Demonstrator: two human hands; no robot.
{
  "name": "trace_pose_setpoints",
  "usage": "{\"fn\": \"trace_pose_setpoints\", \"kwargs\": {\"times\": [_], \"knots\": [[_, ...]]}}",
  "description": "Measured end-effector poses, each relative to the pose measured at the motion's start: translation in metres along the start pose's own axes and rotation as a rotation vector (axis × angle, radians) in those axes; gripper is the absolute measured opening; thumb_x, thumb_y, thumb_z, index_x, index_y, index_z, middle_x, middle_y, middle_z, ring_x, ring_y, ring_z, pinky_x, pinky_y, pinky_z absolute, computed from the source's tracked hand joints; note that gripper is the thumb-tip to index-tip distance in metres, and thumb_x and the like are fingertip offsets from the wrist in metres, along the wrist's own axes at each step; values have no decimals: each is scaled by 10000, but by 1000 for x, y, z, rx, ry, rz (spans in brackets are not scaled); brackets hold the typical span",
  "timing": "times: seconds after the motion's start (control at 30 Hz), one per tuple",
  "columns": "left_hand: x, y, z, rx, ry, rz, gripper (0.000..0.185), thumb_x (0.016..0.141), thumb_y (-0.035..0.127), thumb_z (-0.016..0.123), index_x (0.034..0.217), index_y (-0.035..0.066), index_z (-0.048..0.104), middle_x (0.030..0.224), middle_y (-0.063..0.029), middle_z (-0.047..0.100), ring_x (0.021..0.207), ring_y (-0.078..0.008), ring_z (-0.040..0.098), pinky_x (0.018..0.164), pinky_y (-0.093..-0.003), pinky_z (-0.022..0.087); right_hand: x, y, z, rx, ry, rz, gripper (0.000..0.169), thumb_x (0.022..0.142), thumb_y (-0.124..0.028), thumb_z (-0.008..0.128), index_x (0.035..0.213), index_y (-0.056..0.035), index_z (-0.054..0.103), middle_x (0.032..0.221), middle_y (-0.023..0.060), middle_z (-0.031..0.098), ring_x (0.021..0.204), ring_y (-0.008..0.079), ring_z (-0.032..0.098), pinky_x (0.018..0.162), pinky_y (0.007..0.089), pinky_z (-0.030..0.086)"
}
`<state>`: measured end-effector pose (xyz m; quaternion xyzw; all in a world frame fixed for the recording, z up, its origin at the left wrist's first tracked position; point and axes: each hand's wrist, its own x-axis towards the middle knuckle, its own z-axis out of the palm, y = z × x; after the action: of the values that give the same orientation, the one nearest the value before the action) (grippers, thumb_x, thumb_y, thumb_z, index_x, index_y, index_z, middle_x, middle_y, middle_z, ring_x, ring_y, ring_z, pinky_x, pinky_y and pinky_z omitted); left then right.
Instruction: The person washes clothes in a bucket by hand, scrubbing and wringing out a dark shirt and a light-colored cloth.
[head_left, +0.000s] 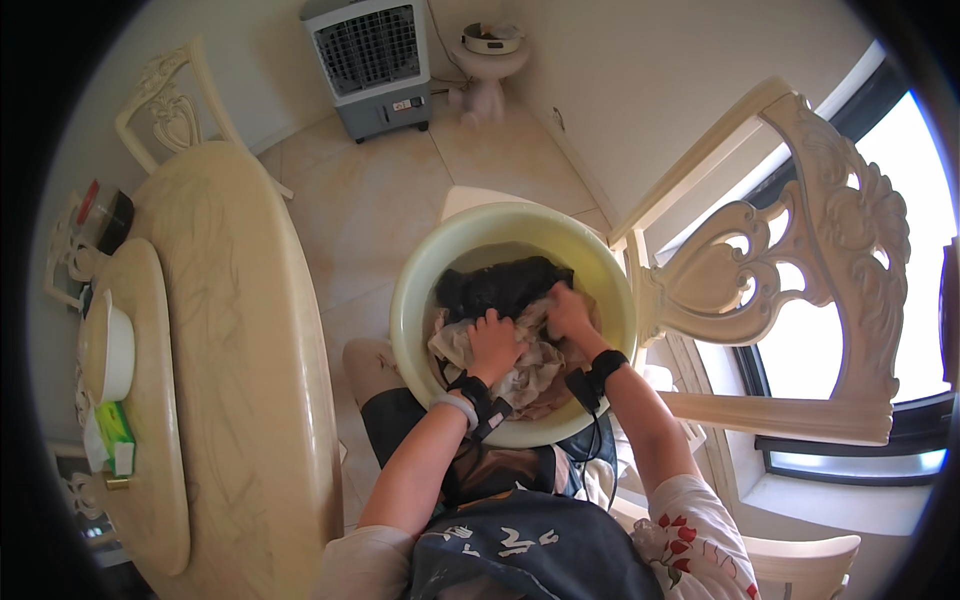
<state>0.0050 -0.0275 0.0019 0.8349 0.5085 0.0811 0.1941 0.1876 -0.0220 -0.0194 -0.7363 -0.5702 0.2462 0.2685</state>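
A pale green plastic basin (405, 300) stands on a cream chair seat before me, with wet cloth and some water inside. Black fabric (502, 283) lies bunched across its far part; light beige fabric (536, 375) is crumpled nearer to me. My left hand (495, 346) rests on the beige fabric, fingers spread, fingertips beside the black cloth's edge. At the right, my right hand (566, 311) reaches down to where the two fabrics meet; its fingers are partly hidden and blurred, so its hold cannot be made out. Both wrists wear black straps.
Left of the basin stands a marble-patterned table (240, 360) bearing a white bowl (118, 356) and a green tissue pack (116, 439). A carved chair back (712, 300) rises at the right. Beyond the basin are an air cooler (375, 67) and a small pedestal stand (491, 67).
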Motion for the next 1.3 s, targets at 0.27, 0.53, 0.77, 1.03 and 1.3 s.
{"fn": "trace_pose_setpoints", "kwargs": {"times": [0.27, 0.53, 0.77, 1.03, 1.3], "knots": [[-2, -4, -15, -442, 225, 3, 249, 689, 128, 634, 905, 76, 523, 959, -135, 426, 810, -353, 503, 656, -433, 433, -10, 17, 13, 40, -33, 23, 374, 678, -99, 577, 1017, -13, 445, 880, 228, 580, 874, 420, 543, 747, 466, 444], [6, -10, -13, -711, -76, -183, 270, 797, 200, 507, 1042, 86, 514, 834, -150, 611, 790, -341, 583, 687, -407, 451, 6, 45, 23, 199, -59, 137, 311, 701, -112, 596, 981, -10, 508, 822, 174, 592, 818, 305, 596, 723, 400, 467], [17, -17, -9, -1584, -171, -468, 387, 877, 411, 464, 1064, 78, 523, 950, -37, 552, 863, -166, 520, 770, -328, 420, -33, -72, 5, 210, 169, 143, 233, 798, -263, 515, 834, -42, 580, 759, 175, 591, 781, 323, 596, 675, 374, 461], [12, 8, 10, -1267, -168, -521, 414, 929, 478, 351, 954, 113, 543, 957, 3, 554, 901, -142, 517, 777, -311, 431, -19, -50, 33, -52, 332, 248, 331, 829, -361, 515, 701, -59, 563, 691, 157, 554, 707, 364, 558, 606, 441, 432], [28, -69, 70, -2058, -371, -190, 535, 892, 512, 418, 901, 1, 574, 836, -57, 587, 757, -166, 535, 662, -317, 428, -55, -120, 43, 194, 382, -129, 313, 821, -295, 544, 650, -35, 578, 680, 154, 546, 651, 364, 553, 594, 438, 441]]}}
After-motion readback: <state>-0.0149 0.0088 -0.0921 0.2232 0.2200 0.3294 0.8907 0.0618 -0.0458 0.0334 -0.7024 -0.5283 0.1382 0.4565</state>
